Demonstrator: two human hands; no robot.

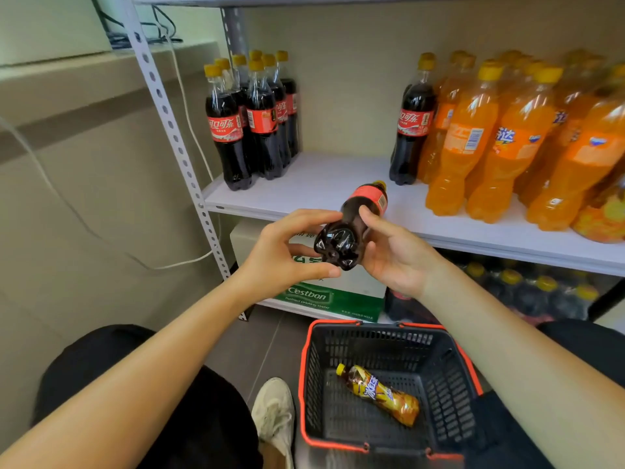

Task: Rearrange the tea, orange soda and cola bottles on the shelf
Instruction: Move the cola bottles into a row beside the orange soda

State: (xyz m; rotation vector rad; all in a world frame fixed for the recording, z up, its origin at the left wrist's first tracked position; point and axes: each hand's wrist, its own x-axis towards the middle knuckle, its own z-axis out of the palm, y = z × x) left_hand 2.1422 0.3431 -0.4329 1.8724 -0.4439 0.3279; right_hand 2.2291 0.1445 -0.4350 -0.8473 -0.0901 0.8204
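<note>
Two grips hold one dark plastic cola bottle with a red label (338,245) near the front edge of the white shelf (321,184), base toward the camera: the left grip (280,255) curls fingers and thumb round the base, the right grip (395,255) clasps its side. A yellow-wrapped tea bottle (378,394) lies in the black, orange-rimmed plastic basket (302,384) below.

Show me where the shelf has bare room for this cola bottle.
The held cola bottle should fit on the bare shelf board between the cola cluster at left and the lone cola bottle beside the orange soda bottles. The right side is crowded with them.
</note>
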